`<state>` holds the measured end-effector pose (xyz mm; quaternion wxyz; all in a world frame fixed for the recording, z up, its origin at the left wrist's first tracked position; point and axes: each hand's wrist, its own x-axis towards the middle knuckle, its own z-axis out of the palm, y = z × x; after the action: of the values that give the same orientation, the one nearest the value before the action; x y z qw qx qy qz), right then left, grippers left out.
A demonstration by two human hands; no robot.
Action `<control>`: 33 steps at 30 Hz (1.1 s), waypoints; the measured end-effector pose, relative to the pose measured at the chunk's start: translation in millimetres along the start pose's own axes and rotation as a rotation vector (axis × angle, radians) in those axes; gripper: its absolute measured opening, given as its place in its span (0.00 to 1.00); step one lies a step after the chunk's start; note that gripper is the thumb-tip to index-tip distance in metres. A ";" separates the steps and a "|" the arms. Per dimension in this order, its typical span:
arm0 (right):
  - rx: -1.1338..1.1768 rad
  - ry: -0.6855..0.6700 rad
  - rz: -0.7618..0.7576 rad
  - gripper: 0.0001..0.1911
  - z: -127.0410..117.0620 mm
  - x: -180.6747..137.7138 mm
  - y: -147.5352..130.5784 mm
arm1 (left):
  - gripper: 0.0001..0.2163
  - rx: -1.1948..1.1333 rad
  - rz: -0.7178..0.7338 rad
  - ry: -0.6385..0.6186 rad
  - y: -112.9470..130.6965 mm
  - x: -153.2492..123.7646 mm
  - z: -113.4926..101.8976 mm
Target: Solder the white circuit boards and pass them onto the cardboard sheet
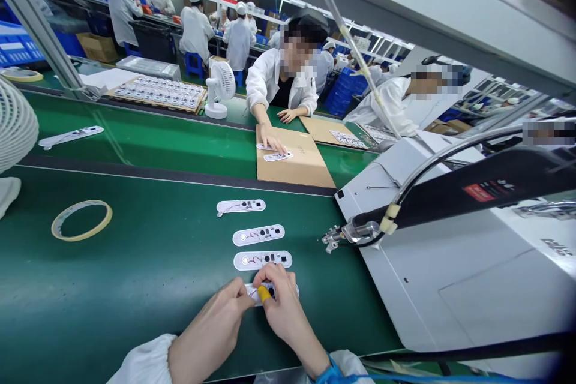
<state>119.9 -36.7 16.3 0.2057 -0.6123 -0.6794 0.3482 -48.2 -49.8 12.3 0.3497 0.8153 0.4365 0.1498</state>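
A long white round-ended panel with wires and small black parts (294,289) lies on the green mat, mostly hidden under both of my hands. My left hand (222,311) pinches at its left end, fingers closed. Over its middle, my right hand (281,300) is closed, with a yellow finger cot (264,294) on the thumb; what lies between its fingertips is hidden. Just beyond, a similar panel (262,260) lies flat, then a second panel (258,235). Farther back, a third panel (242,206) has a small round piece hanging off its left end.
A tape roll (81,220) lies at left near a white fan (15,126). On the right stand a white machine (450,276) and a black arm with a metal nozzle (351,233). Across the bench, a co-worker's hand (272,139) touches panels on cardboard (297,171).
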 end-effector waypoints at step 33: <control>0.037 -0.037 -0.178 0.15 0.6 -4.6 8.4 | 0.11 -0.334 0.006 0.458 -14.6 -6.6 35.1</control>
<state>126.0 -41.3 10.5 0.2345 -0.5390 -0.7283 0.3522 -41.6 -65.1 -22.5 0.3712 0.6925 0.4711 0.4009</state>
